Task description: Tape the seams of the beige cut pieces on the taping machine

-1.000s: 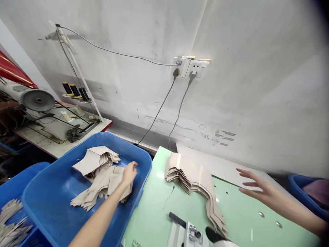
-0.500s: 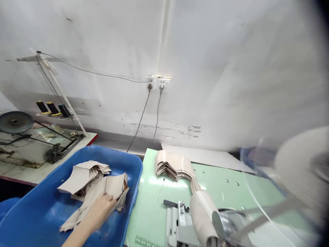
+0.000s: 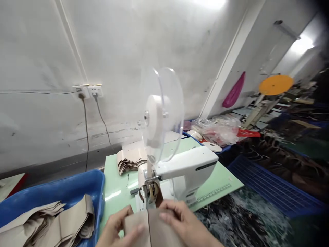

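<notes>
Since leaving blue plastic bin (image 3: 77, 181), now pinching flat beige cut piece (image 3: 154, 230) between fingers of left hand (image 3: 115, 228) and right hand (image 3: 185, 223), just before white sewing machine (image 3: 187, 168).

You are in a small stitching workshop, not a home. A white industrial machine (image 3: 185, 166) stands on your green worktable (image 3: 218, 180), fed from a clear tape reel (image 3: 161, 115). Stacks of cut beige pieces (image 3: 130, 161) lie beside it, and more fill the blue bin (image 3: 74, 183) (bare plaster wall, cables hanging from the sockets (image 3: 88, 91)). Further workstations, one with an orange disc (image 3: 275, 84), crowd the room on your right.
</notes>
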A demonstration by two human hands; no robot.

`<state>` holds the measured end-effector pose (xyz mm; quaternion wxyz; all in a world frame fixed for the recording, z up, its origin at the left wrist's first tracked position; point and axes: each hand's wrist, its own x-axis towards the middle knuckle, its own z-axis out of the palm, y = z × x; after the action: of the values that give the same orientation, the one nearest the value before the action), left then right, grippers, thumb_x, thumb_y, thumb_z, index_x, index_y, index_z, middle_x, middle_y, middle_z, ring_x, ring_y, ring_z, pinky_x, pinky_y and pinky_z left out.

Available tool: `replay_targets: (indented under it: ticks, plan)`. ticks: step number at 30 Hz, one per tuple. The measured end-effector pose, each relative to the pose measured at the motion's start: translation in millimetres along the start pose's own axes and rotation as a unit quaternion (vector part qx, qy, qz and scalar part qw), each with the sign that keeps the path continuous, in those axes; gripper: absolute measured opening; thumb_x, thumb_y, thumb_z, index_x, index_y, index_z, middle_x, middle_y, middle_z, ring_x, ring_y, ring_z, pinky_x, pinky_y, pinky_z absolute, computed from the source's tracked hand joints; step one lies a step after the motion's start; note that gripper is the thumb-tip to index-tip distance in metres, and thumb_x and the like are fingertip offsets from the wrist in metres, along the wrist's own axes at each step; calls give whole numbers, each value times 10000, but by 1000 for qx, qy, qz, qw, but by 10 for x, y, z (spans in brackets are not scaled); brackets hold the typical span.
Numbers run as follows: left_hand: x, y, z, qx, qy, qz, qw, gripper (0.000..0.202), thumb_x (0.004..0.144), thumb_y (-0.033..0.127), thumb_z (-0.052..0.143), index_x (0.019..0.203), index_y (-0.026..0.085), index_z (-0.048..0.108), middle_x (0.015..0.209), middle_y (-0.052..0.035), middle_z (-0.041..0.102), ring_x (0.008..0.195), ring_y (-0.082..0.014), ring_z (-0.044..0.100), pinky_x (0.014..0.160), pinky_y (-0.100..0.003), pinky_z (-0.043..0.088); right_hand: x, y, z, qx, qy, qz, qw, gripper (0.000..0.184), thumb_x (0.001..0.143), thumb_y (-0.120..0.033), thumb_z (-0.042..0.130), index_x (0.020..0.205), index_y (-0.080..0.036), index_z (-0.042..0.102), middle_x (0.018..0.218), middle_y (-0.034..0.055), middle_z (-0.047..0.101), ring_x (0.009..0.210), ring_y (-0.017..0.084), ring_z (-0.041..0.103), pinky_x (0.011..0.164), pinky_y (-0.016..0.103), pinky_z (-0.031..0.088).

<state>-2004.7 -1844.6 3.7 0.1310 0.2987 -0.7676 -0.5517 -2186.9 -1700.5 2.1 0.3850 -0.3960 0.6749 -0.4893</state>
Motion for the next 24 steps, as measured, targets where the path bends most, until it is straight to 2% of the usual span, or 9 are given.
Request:
replay_targets:
  ticks: [2,3,5,8,13,17,20,24]
  plan:
    - [150,114,152,-61,25,-39,997,478,779,665,591,688,206,491,611,46,396,570,-122,368,510,-206,318,74,-69,-208,44,29,4,999,360,853,-514,605,824,-164,685,827,20,645,830,173,573,749,244,433]
    - [214,147,213,-78,39,-48,995,488,786,679,569,690,207,490,608,49,378,558,-118,346,494,-203,302,135,-71,-265,81,23,4,996,390,833,-535,627,781,-151,674,776,13,627,777,162,563,714,242,426]
    - [312,165,291,-89,76,-61,991,521,764,716,559,670,208,493,593,48,376,547,-119,341,481,-202,301,277,-27,-299,176,-6,20,984,396,778,-535,694,771,-139,687,727,11,625,734,159,568,691,247,429]
    - [376,107,301,-88,127,-82,985,535,731,730,582,627,214,486,563,45,386,529,-123,350,465,-202,304,457,78,-249,272,-26,43,961,347,720,-438,768,910,-149,736,825,40,697,843,210,621,763,282,459]
    - [371,-5,254,-101,131,-110,980,512,723,712,608,649,215,511,545,48,380,487,-112,333,429,-194,276,566,144,-182,321,-27,38,946,343,705,-337,774,999,-165,738,937,50,732,931,255,645,856,337,472]
    - [410,-2,279,-122,147,-116,975,492,726,693,618,655,219,503,527,50,398,477,-116,367,432,-192,311,630,175,-190,364,15,81,928,516,614,-313,842,1091,-187,693,1067,55,720,1049,293,630,937,392,474]
    - [536,50,278,-144,149,-121,971,484,716,675,628,632,217,498,524,42,454,489,-125,418,448,-200,354,743,244,-203,367,56,119,921,585,555,-298,863,1099,-179,684,1131,83,700,1096,318,612,970,438,475]
    - [856,84,236,-169,186,-114,961,409,685,571,691,616,201,530,539,32,522,506,-124,447,459,-204,369,925,334,-248,342,74,73,934,593,606,-418,814,1131,-182,673,1162,105,684,1167,319,565,1006,465,457]
